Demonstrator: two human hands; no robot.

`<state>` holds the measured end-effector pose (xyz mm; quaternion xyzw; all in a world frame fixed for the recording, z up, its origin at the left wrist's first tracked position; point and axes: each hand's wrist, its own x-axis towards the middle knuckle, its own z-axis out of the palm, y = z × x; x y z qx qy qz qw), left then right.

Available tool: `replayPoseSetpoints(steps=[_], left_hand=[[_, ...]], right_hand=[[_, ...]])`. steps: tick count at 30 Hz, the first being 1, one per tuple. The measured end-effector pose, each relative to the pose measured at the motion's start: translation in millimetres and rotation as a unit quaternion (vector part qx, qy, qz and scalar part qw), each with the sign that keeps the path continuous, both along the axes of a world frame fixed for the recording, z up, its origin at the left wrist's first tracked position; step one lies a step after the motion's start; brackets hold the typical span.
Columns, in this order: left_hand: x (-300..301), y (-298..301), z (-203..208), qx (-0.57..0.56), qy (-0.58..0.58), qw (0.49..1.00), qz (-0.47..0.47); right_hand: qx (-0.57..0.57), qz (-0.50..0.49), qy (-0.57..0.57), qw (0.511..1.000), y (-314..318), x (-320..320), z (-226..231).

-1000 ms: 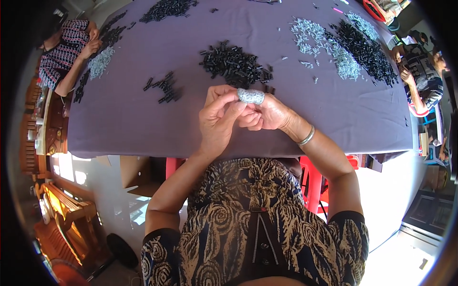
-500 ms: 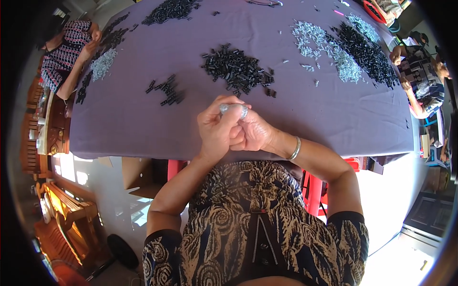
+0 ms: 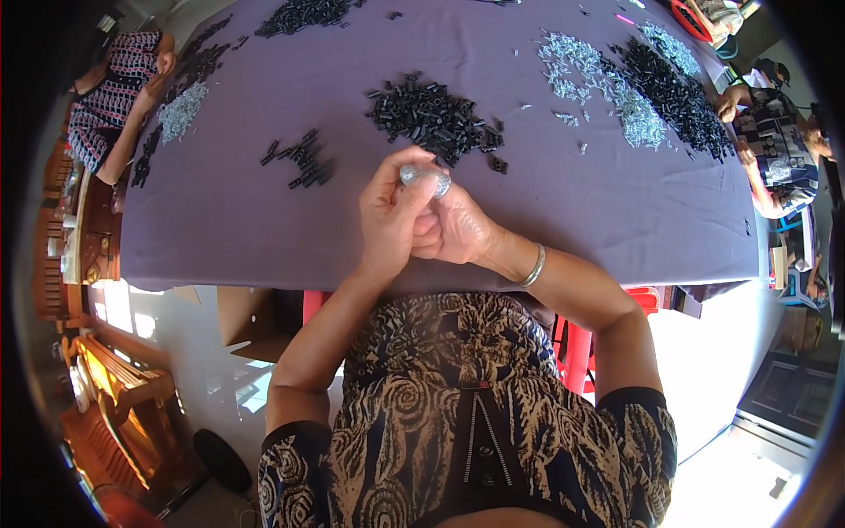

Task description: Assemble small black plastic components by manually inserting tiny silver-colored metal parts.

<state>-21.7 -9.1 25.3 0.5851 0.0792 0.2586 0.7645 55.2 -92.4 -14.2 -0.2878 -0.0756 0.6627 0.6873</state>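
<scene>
My left hand [image 3: 385, 220] and my right hand [image 3: 465, 229] are pressed together over the near part of the table, fingers curled in. Shiny silvery wrapping, like tape [image 3: 433, 183], shows around the digits at their top. Whatever small thing lies between the fingers is hidden. Just beyond my hands is a heap of short black cylindrical pieces [image 3: 427, 114], its near edge partly covered by my fingers. To the left of them lies a smaller loose cluster of black pieces [image 3: 304, 160]. A silver bangle [image 3: 535, 266] circles my right wrist.
A purple-grey cloth covers the table [image 3: 238, 238]. On the right lie silvery small parts [image 3: 641, 119] and a long black heap [image 3: 673, 97]; more silvery parts [image 3: 182, 113] lie left. Co-workers sit at the left [image 3: 110, 92] and right [image 3: 783, 145] edges. An open cardboard box [image 3: 242, 319] stands below.
My joined hands have shifted slightly away from me, nearer the black heap. They stay pressed together, and the heaps look the same.
</scene>
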Motion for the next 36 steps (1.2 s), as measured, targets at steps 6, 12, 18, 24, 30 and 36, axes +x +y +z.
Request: replayPoseSetpoints(steps=[6, 12, 18, 24, 30, 36], left_hand=[[3, 23, -7, 0.165, -0.072, 0.983, -0.023], [5, 32, -1, 0.206, -0.072, 0.974, 0.061], [-6, 100, 11, 0.460, 0.093, 0.855, 0.221], [-10, 122, 4, 0.562, 0.169, 0.755, 0.291], [-3, 104, 10, 0.501, 0.096, 0.819, 0.262], [7, 46, 3, 0.421, 0.057, 0.901, 0.094]], right_hand=[[0.080, -0.019, -0.049, 0.995, -2, 5, 30], [-0.048, -0.051, -0.286, 0.956, -17, 19, 53], [-0.157, -0.199, -0.564, 0.785, -60, 75, 63], [-0.180, -0.134, -0.711, 0.667, -92, 105, 51], [-0.175, -0.087, -0.747, 0.635, -86, 94, 51], [-0.189, -0.092, -0.771, 0.601, -83, 86, 51]])
